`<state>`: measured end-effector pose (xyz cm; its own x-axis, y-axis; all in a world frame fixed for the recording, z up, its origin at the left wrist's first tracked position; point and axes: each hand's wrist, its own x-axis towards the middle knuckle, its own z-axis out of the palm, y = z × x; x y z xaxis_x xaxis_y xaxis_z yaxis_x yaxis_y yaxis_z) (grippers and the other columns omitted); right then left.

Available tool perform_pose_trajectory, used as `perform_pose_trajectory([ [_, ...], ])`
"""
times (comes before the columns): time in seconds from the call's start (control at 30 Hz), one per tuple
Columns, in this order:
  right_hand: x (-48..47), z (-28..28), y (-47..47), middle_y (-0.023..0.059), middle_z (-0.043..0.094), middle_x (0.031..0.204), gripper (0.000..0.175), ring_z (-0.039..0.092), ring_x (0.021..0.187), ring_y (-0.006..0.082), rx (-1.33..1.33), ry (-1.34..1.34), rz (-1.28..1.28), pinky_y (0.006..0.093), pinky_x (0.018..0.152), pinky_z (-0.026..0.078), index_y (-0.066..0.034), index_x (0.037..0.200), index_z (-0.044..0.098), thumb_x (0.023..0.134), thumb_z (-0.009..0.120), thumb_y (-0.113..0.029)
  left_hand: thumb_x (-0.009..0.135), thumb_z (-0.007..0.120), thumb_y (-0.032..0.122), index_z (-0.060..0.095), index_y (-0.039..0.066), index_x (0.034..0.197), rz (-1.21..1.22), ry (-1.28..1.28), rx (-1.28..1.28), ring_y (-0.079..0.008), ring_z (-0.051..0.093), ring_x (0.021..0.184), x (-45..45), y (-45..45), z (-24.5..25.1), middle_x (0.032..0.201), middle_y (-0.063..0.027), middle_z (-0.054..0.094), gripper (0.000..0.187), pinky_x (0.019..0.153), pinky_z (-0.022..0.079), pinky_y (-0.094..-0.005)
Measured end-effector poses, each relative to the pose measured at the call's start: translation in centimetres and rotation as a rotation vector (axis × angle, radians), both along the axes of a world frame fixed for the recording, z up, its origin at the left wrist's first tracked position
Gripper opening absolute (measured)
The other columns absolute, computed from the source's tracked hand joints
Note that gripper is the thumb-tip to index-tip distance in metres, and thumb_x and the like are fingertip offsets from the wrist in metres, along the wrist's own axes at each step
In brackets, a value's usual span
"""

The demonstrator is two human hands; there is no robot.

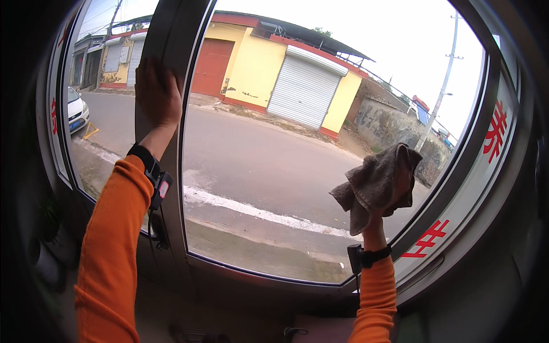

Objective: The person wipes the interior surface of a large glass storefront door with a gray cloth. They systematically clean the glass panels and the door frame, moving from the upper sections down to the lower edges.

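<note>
My left hand (161,100) lies against the dark metal frame (171,38) between two glass panes, its back towards me and its fingers in shadow. My right hand (402,178) holds a bunched grey-brown cloth (373,182) in front of the large glass pane (266,167), near its lower right side. Folds of the cloth cover most of that hand, and whether the cloth touches the glass is hard to tell. Both arms wear orange sleeves, and each wrist carries a black strap with a small device.
Red characters mark the narrow pane (467,180) at the right. A dark lower rail (266,278) runs under the large pane. Below the left hand, a dark handle or lock (161,231) sits on the frame. Outside are a road, a yellow building (253,64) and a white car (78,110).
</note>
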<state>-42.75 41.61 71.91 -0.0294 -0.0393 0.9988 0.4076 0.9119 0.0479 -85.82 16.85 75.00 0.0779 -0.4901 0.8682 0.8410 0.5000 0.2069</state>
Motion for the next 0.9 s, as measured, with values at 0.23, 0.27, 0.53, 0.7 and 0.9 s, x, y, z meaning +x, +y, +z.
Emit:
perform_pose_trajectory([
  [0.23, -13.1, -0.5, -6.3, 0.0115, 0.055, 0.134, 0.038, 0.048, 0.127, 0.0331, 0.357, -0.377, 0.003, 0.0579, 0.114, 0.029, -0.0086, 0.113, 0.068, 0.082, 0.059, -0.028, 0.099, 0.053, 0.033, 0.050, 0.000, 0.137, 0.003, -0.031, -0.026, -0.0392, 0.054, 0.122, 0.5, -0.1, 0.1, 0.135, -0.0212, 0.056, 0.050, 0.105, 0.043, -0.0463],
  [0.27, -15.0, -0.6, -7.5, 0.0106, 0.057, 0.132, 0.037, 0.048, 0.127, 0.0323, 0.443, -0.395, 0.064, 0.0570, 0.114, 0.030, -0.0097, 0.111, 0.068, 0.080, 0.063, -0.028, 0.099, 0.053, 0.032, 0.050, 0.000, 0.137, -0.022, -0.042, -0.026, -0.0394, 0.054, 0.123, 0.6, -0.1, 0.1, 0.135, -0.0214, 0.056, 0.050, 0.105, 0.043, -0.0463],
  [0.53, -21.5, 2.7, -11.2, 0.0040, 0.065, 0.116, 0.032, 0.055, 0.120, 0.0247, 0.839, -0.565, 0.156, 0.0481, 0.113, 0.035, -0.0121, 0.106, 0.071, 0.078, 0.064, -0.027, 0.099, 0.053, 0.029, 0.054, -0.002, 0.132, -0.056, 0.015, 0.014, -0.0406, 0.055, 0.121, 0.9, -0.2, 0.5, 0.133, -0.0227, 0.057, 0.045, 0.106, 0.042, -0.0463],
  [0.7, -17.7, 8.5, -8.4, 0.0067, 0.063, 0.118, 0.067, 0.058, 0.115, 0.0256, 0.685, -0.507, 0.288, 0.0462, 0.112, 0.037, -0.0122, 0.143, 0.049, 0.081, 0.068, -0.028, 0.100, 0.052, 0.029, 0.053, -0.001, 0.134, -0.093, -0.028, 0.014, -0.0395, 0.055, 0.123, 0.9, -0.2, 0.3, 0.134, -0.0217, 0.057, 0.046, 0.107, 0.042, -0.0455],
  [0.9, -8.6, 14.0, -2.4, 0.0091, 0.062, 0.114, 0.059, 0.058, 0.113, 0.0294, 0.618, -0.271, 0.094, 0.0465, 0.105, 0.040, -0.0109, 0.135, 0.057, 0.079, 0.070, -0.023, 0.100, 0.051, 0.031, 0.052, 0.000, 0.137, -0.066, -0.051, 0.012, -0.0388, 0.055, 0.124, 0.7, -0.1, 0.2, 0.136, -0.0215, 0.056, 0.047, 0.108, 0.042, -0.0449],
])
